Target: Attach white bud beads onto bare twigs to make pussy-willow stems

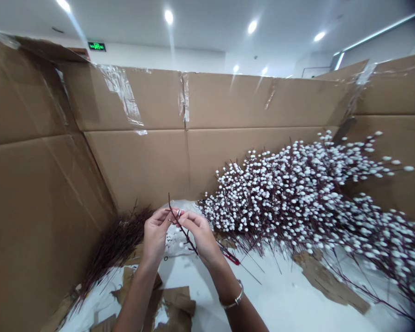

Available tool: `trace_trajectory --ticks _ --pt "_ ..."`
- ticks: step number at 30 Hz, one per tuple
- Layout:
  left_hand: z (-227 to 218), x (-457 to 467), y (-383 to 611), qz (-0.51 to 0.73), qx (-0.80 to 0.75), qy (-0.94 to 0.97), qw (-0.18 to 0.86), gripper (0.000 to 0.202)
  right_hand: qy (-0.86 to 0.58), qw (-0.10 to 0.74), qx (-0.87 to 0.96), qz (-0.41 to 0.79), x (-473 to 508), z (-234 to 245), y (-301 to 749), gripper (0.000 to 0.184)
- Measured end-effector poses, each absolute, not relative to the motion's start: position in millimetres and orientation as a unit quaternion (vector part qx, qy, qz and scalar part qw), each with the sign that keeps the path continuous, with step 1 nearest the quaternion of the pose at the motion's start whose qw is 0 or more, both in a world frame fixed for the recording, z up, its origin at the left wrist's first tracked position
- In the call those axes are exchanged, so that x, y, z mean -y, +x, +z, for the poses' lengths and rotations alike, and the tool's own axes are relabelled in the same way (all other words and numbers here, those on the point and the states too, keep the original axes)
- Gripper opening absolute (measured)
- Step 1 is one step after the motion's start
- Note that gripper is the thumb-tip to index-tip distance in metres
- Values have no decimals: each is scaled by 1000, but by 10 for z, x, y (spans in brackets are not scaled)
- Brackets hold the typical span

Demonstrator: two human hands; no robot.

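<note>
Both hands meet at the middle of the view around a thin dark brown twig [184,233]. My left hand [155,230] pinches near its upper part, thumb and fingers closed. My right hand [199,233] grips the same twig just beside, with a bracelet [235,299] on that wrist. Something small and white shows between the fingertips, too small to make out fully. Below the hands, loose white berries [173,237] lie on the white surface. A red-handled tool [231,256], partly hidden by my right hand, lies close by.
A large heap of dark stems with white berries [280,193] fills the right side. Bare dark twigs [115,240] are bundled at the left. Torn cardboard pieces [174,299] lie in front on the white table [263,295]. Tall cardboard walls [134,161] enclose the space.
</note>
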State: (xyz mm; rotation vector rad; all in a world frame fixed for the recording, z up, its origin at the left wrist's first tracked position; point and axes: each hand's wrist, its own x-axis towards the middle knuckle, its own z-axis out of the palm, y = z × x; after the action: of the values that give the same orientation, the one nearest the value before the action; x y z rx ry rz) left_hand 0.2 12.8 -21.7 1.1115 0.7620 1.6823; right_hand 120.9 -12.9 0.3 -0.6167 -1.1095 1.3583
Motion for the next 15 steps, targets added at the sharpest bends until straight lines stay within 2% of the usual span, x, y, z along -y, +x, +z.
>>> trace_trajectory --ticks 15 --pt "-187 -124 -37 664 -344 497 440 23 -271 582 480 598 107 -25 1247 16"
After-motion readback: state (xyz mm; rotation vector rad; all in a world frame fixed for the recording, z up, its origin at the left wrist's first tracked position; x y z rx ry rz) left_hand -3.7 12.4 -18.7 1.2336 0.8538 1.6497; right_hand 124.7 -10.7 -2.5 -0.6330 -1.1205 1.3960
